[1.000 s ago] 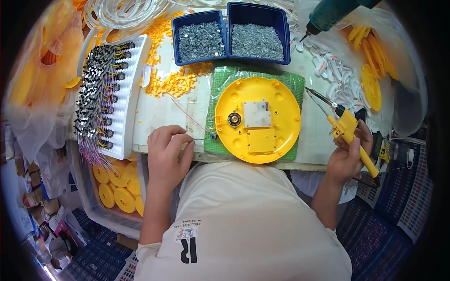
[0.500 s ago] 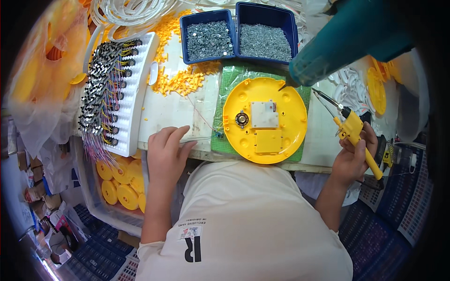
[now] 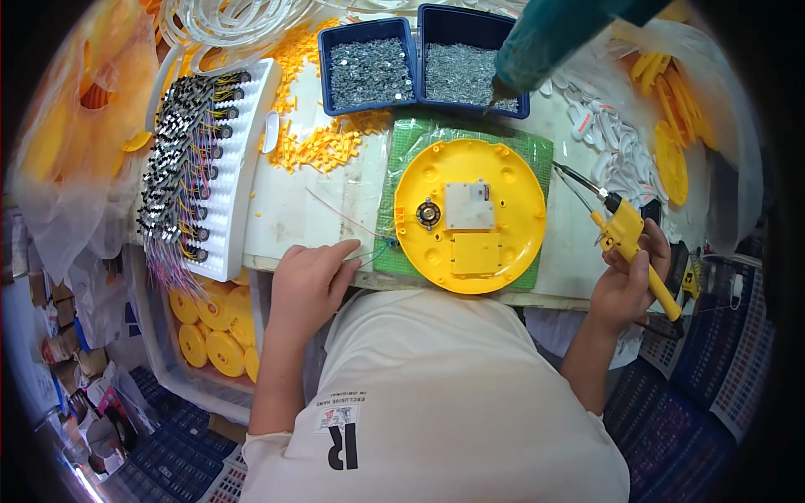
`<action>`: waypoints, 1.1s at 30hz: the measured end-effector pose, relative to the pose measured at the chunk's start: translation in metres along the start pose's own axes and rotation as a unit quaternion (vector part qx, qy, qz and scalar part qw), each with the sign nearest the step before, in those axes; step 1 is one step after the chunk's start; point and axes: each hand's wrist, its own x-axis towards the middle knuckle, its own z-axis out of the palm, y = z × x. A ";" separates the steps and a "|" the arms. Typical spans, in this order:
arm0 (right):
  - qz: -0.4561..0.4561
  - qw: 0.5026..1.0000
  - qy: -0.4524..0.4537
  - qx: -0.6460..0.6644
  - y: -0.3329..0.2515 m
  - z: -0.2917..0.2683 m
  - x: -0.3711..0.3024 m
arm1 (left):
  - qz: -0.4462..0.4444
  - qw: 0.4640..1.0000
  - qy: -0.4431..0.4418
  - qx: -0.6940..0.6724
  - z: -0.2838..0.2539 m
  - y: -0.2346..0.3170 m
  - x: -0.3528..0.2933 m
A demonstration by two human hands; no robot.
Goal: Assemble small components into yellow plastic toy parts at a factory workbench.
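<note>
My left hand [image 3: 309,285] is at the table's front edge, index finger and thumb stretched out and apart. Just beside its fingertips, thin wires [image 3: 375,251] run to a small green part [image 3: 389,242] at the mat's edge. My right hand [image 3: 625,281] grips a yellow soldering gun [image 3: 625,228], its metal tip pointing up and left toward the mat. Between the hands, a round yellow plastic shell [image 3: 518,220] lies hollow side up on the green mat [image 3: 408,142]. Inside it sit a round speaker [image 3: 428,214], a whitish box [image 3: 468,206] and a yellow rectangular cover [image 3: 475,253].
A teal power screwdriver [image 3: 545,42] hangs above the far right. Two blue bins [image 3: 370,109] of small metal parts stand behind the mat. Loose yellow pieces [image 3: 314,151] and a white foam tray [image 3: 239,226] of wired parts lie left. White pieces [image 3: 616,142] lie right.
My left hand has moved right, closer to the wires and the mat. The hanging screwdriver has swung up and left, away from the shell. The soldering gun has barely moved.
</note>
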 end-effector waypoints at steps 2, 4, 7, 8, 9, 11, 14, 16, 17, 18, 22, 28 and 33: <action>0.004 1.000 0.020 -0.004 -0.003 0.002 0.000 | 0.041 0.998 -0.023 0.032 0.002 -0.001 0.004; -0.001 1.000 0.010 0.000 -0.001 -0.003 -0.002 | 0.040 0.998 -0.030 0.035 -0.001 -0.002 0.006; -0.003 1.000 -0.006 0.006 0.000 -0.003 -0.008 | 0.033 0.999 -0.015 0.040 -0.011 -0.005 0.011; 0.000 1.000 -0.012 0.009 -0.001 -0.002 -0.009 | 0.023 0.999 0.008 0.044 -0.017 -0.005 0.014; -0.002 1.000 -0.030 0.003 -0.002 -0.003 -0.011 | -0.008 0.999 -0.006 0.036 -0.023 -0.007 0.015; 0.002 0.999 -0.033 0.002 0.000 -0.005 -0.015 | 0.018 0.999 0.010 0.051 -0.033 -0.005 0.023; 0.007 0.999 -0.038 0.011 -0.004 -0.001 -0.019 | 0.035 0.998 0.032 0.052 -0.038 0.003 0.031; 0.015 0.999 -0.043 0.005 -0.006 0.000 -0.021 | 0.035 0.996 0.078 0.002 -0.037 0.015 0.039; 0.014 0.999 -0.039 0.003 -0.006 0.001 -0.022 | 0.039 0.996 0.077 0.000 -0.036 0.021 0.042; 0.016 0.999 -0.043 0.004 -0.007 0.002 -0.023 | 0.037 0.995 0.084 -0.040 -0.036 0.027 0.044; 0.027 0.997 -0.060 0.046 -0.010 0.007 -0.022 | 0.079 0.980 0.082 -0.166 -0.022 0.043 0.050; 0.053 0.996 -0.067 0.030 -0.013 0.010 -0.022 | 0.155 0.969 -0.045 -0.185 0.006 0.062 0.050; 0.048 0.996 -0.064 0.027 -0.011 0.008 -0.023 | 0.285 0.949 -0.102 -0.085 0.019 0.061 0.044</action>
